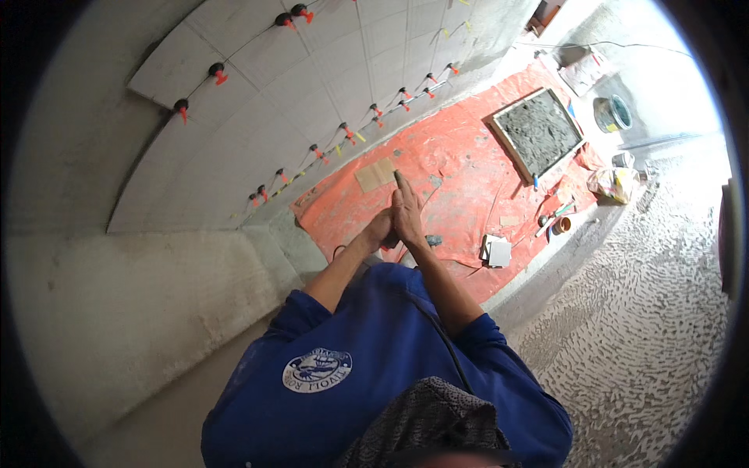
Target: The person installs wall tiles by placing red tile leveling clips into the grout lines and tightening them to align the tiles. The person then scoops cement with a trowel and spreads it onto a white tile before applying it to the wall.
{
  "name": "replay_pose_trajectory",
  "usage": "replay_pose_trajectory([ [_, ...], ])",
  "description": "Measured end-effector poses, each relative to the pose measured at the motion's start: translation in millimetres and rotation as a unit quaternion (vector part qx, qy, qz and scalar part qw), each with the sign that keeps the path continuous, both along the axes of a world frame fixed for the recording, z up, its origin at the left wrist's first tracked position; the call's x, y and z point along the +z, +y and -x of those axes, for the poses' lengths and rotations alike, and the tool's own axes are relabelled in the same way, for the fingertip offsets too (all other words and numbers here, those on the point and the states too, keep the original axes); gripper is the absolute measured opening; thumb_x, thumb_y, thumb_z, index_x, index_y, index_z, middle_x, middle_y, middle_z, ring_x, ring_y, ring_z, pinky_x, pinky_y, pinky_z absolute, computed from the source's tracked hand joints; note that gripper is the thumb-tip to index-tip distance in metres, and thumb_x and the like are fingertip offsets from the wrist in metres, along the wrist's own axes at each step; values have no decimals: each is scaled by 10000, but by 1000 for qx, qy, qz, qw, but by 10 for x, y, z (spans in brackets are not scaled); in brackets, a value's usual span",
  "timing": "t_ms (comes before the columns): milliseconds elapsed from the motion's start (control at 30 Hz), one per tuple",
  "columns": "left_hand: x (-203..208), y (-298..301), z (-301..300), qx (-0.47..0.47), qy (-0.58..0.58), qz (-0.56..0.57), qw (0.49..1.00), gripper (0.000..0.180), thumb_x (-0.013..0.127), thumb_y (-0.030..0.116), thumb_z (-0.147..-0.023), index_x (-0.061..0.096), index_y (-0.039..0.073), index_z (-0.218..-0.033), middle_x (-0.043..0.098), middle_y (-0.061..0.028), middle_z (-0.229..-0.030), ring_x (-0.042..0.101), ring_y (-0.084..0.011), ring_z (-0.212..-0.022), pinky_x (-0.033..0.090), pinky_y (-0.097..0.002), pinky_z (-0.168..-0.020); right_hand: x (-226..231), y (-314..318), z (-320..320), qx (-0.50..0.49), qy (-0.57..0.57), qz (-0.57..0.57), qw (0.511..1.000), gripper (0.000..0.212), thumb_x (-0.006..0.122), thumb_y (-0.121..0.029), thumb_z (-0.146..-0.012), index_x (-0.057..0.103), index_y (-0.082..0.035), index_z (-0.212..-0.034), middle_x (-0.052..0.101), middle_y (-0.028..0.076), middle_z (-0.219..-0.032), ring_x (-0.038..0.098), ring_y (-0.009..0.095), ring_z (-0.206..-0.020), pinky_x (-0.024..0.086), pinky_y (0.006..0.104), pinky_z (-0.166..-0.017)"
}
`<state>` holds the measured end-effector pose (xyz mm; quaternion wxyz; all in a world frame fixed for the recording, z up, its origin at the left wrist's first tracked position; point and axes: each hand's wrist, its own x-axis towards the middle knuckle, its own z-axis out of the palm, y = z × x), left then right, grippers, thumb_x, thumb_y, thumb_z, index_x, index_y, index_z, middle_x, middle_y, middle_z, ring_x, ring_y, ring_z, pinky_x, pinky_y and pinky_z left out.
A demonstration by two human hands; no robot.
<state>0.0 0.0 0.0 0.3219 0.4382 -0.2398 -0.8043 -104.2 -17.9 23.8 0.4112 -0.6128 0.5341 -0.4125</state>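
My left hand [380,228] and my right hand [405,212] meet in front of my body, above the orange-red plastic sheet [456,168]. The right hand overlaps the left, whose fingers are mostly hidden. Both look closed. A dark tip [399,177] shows at the far end of the right hand, and something dark also shows beneath the hands; I cannot make out what they hold, if anything. Just beyond them lies a flat tan piece [376,175], like cardboard.
Large pale tiles [257,93] cover the left wall, with red-and-black levelling clips [218,73] along their joints. On the right stand a framed tray of grey mortar [538,131], a bucket [616,113], a plastic bag [612,183], tools [555,214] and stacked tile pieces [496,252].
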Motion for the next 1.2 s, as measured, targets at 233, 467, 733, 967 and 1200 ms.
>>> replay_pose_trajectory([
  [233, 443, -50, 263, -91, -13, -23, 995, 576, 341, 586, -958, 559, 54, -992, 484, 17, -565, 424, -64, -364, 332, -233, -323, -207, -281, 430, -104, -61, -83, 989, 652, 349, -500, -969, 317, -49, -1437, 328, 154, -1485, 296, 296, -1375, 186, 422, -1119],
  [467, 221, -373, 302, -124, -6, 166, 978, 412, 481, 332, -990, 585, 22, -1240, 574, 28, -638, 404, -7, -417, 336, -199, -365, -733, -633, 747, -310, -339, -369, 808, 722, 432, -571, -928, 365, -39, -1411, 383, 131, -1461, 393, 283, -1312, 306, 456, -1062],
  [733, 38, -1167, 357, 62, -317, 41, 946, 307, 581, 243, -938, 664, -25, -1061, 655, -69, -815, 467, -68, -433, 385, -237, -378, -1106, -1088, 1413, -180, -197, -311, 912, 403, 668, -363, -872, 541, -71, -626, 513, 12, -557, 498, 102, -483, 409, 272, -481],
  [967, -1017, -1705, 870, 245, -398, 171, 868, 166, 604, 88, -882, 650, -44, -971, 627, -78, -769, 529, -102, -473, 445, -266, -418, -2012, -2375, 2514, -48, -251, -434, 864, 231, 671, -215, -836, 642, 14, -821, 658, 115, -727, 643, 169, -674, 493, 313, -616],
  [1200, -1494, -2217, 1254, 112, -496, -7, 861, 307, 593, 238, -920, 622, -31, -775, 576, -75, -559, 526, -126, -425, 410, -290, -401, -2776, -3736, 3061, -33, 102, -286, 952, 417, 615, -354, -832, 619, 25, -659, 589, 162, -545, 620, 246, -541, 471, 382, -564],
])
